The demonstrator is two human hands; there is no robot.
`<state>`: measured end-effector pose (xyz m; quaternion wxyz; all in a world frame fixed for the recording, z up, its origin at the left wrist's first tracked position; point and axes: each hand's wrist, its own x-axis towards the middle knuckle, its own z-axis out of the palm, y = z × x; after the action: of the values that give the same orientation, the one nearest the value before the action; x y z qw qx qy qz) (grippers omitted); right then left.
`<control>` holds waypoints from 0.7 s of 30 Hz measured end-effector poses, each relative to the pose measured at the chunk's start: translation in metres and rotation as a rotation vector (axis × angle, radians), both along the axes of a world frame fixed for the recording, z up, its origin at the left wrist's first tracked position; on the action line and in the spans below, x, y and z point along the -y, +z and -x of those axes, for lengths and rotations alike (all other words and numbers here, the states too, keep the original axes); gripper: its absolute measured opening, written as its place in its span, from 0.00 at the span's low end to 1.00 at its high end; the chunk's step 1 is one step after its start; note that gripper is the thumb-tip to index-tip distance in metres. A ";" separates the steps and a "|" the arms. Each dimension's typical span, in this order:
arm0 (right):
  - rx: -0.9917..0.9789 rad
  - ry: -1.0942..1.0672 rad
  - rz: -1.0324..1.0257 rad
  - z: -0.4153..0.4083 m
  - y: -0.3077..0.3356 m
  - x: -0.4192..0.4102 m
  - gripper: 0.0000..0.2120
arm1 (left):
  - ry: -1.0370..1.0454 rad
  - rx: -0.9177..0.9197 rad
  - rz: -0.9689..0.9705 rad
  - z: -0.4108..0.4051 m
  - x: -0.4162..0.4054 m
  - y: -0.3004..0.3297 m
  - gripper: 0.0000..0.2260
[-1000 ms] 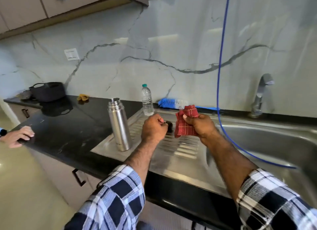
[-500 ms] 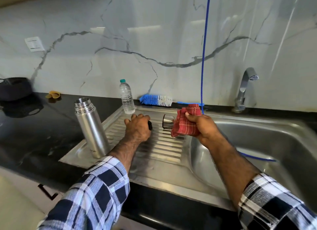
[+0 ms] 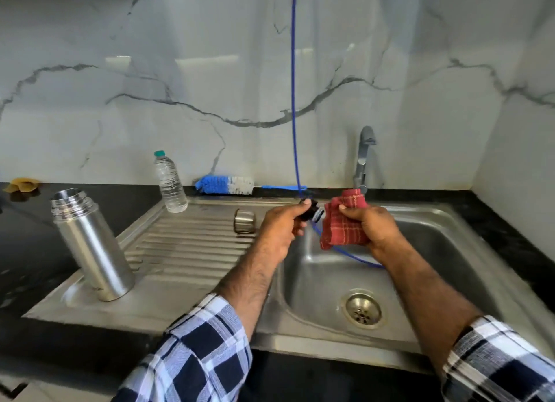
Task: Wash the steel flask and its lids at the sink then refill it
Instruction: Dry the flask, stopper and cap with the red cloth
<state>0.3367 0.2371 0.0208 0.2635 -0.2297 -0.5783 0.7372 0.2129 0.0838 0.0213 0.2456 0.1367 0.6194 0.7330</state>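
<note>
Steel greys, one red cloth, blue accents round the sink (image 3: 435, 221)

The cloth (image 3: 345, 230) over the sink is red with thin pale checks; the stopper (image 3: 310, 213) beside it is black. Left of the sink stand a silver flask (image 3: 90, 245) and silver cap (image 3: 244, 220); behind, a blue-and-white brush (image 3: 225, 185), a clear bottle (image 3: 170, 182) with green top. Tabletop (image 3: 30, 251) black; wall (image 3: 180, 71) white, grey-veined; sleeves (image 3: 195, 356) navy-and-white check.

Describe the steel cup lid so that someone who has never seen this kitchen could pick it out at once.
Start at the steel sink and go left onto its ribbed draining board. Near the board's back edge, just left of the left hand, lies the steel cup lid, tipped on its side. It is short and squat, unlike the tall upright flask and clear water bottle.
</note>
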 end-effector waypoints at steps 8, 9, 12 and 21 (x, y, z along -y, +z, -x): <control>-0.024 0.001 -0.135 -0.014 -0.014 -0.025 0.21 | -0.090 -0.025 -0.002 -0.042 -0.062 -0.025 0.02; -0.014 0.030 -0.196 -0.010 -0.020 -0.026 0.15 | -0.083 0.026 -0.006 -0.040 -0.061 -0.026 0.05; -0.013 0.108 -0.363 -0.006 -0.027 -0.028 0.14 | -0.147 0.170 -0.031 -0.039 -0.052 -0.023 0.12; 0.178 -0.058 -0.687 -0.004 -0.029 -0.020 0.15 | -0.256 -0.214 -0.046 -0.033 -0.044 -0.033 0.07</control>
<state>0.3409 0.2572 -0.0077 0.2946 -0.2072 -0.8064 0.4691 0.2459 0.1274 -0.0115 0.2665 0.2975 0.6026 0.6908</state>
